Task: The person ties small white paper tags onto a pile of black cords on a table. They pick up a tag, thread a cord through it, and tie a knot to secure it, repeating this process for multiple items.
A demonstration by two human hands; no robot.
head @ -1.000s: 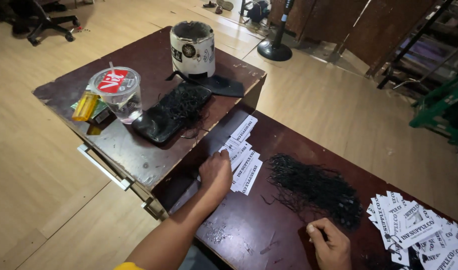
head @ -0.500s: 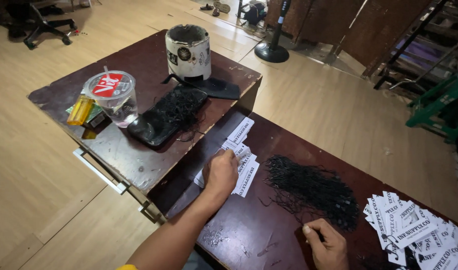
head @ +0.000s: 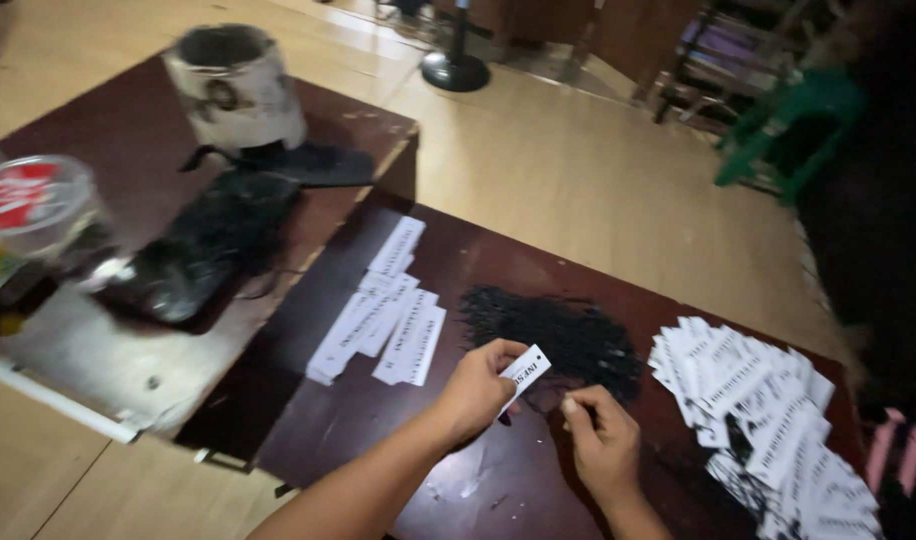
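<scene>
**Now: left hand pinching one paper tag, right hand at the black pile**

Head view only.

- Paper tag [head: 524, 370]: small white rectangular slip with dark print on one face, flat, tilted diagonally. It sits just above the dark desk [head: 378, 420], at the front edge of the black pile [head: 553, 335].
- Left hand [head: 478, 385]: forearm comes in from bottom centre, angled up and right. Back of hand faces the camera, fingers curled, thumb and fingertips pinching the lower end of the tag. The free end of the tag sticks out toward the right.
- Right hand [head: 603, 440]: comes in from the bottom edge, just right of the left hand, near but not touching it. Fingers pressed together into a pinch pointing up-left at the near edge of the black pile. Whether anything is between the fingertips: cannot tell, too dark and small.
- Black pile: loose heap of thin dark strands, spread on the desk between the two tag groups.
- Tag row [head: 383, 310]: white slips laid overlapping, left of the pile, running diagonally.
- Tag heap [head: 758, 400]: bigger fanned mass of the same white slips, right of the pile, reaching the desk's right end.
- Second desk [head: 108, 340], butted on the left, slightly higher: carries a cylindrical tin [head: 233, 85], a black tray [head: 208, 245] of dark material, and a clear cup [head: 33, 215] with a red lid.
- Wooden floor [head: 578, 170] beyond.
</scene>
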